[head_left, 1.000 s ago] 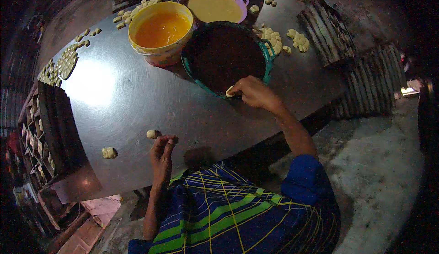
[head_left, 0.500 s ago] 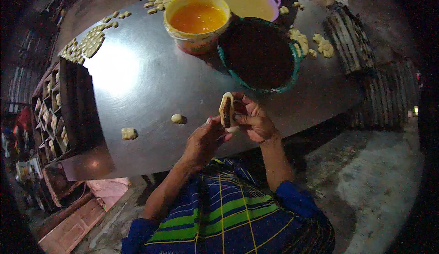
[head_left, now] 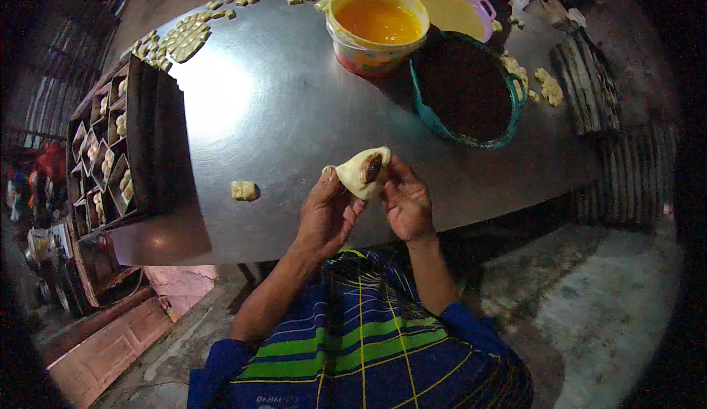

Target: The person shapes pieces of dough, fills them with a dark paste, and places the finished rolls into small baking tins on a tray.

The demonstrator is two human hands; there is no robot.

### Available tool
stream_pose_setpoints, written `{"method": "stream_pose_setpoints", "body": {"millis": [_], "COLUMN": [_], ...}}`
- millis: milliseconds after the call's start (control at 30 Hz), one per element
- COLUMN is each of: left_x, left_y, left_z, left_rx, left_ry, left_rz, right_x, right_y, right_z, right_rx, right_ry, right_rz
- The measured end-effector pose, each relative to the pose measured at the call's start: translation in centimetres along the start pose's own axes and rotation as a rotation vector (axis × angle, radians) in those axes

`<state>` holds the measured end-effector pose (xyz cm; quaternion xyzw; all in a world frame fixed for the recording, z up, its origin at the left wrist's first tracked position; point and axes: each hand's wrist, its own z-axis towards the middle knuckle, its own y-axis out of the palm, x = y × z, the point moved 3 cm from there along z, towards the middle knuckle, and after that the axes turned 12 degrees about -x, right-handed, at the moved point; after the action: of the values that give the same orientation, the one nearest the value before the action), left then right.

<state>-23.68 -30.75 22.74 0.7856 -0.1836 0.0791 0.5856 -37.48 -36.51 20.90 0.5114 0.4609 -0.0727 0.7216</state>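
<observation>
A pale piece of dough [head_left: 358,175] is stretched between my two hands, above the near part of the metal table. A patch of dark brown filling [head_left: 372,167] shows on it, with dough around its edges. My left hand [head_left: 324,214] grips the dough's left side, thumb on top. On the right side, the fingers of my right hand [head_left: 407,201] pinch the edge near the filling. A small lump of dough [head_left: 244,190] lies on the table left of my hands. Beyond my right hand stands a teal basin [head_left: 427,118] of dark brown filling.
A white bucket [head_left: 368,54] of orange liquid and a purple basin [head_left: 488,9] of pale mixture stand at the back. Dough pieces [head_left: 188,39] lie along the far edge. Left is a dark rack [head_left: 151,140] with dough in compartments; right, corrugated metal trays [head_left: 585,77].
My view has shifted, so the table things sit further right. The dough has opened wider between my hands, its filling patch looking shorter. A second small lump on the table no longer shows.
</observation>
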Motion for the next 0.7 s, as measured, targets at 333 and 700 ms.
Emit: {"method": "stream_pose_setpoints", "body": {"millis": [333,700], "left_x": [3.8,5.7], "left_y": [-0.1,-0.6], "left_z": [-2.4,-3.5], "left_rx": [0.041,-0.025], "left_ry": [0.230,-0.058], "left_rz": [0.691,0.842], "right_x": [-2.9,-4.6], "right_y": [6.4,5.2], "right_z": [0.2,3.0], "right_rx": [-0.470,-0.596], "right_ry": [-0.334,0.026], "right_rz": [-1.773,-1.446]}}
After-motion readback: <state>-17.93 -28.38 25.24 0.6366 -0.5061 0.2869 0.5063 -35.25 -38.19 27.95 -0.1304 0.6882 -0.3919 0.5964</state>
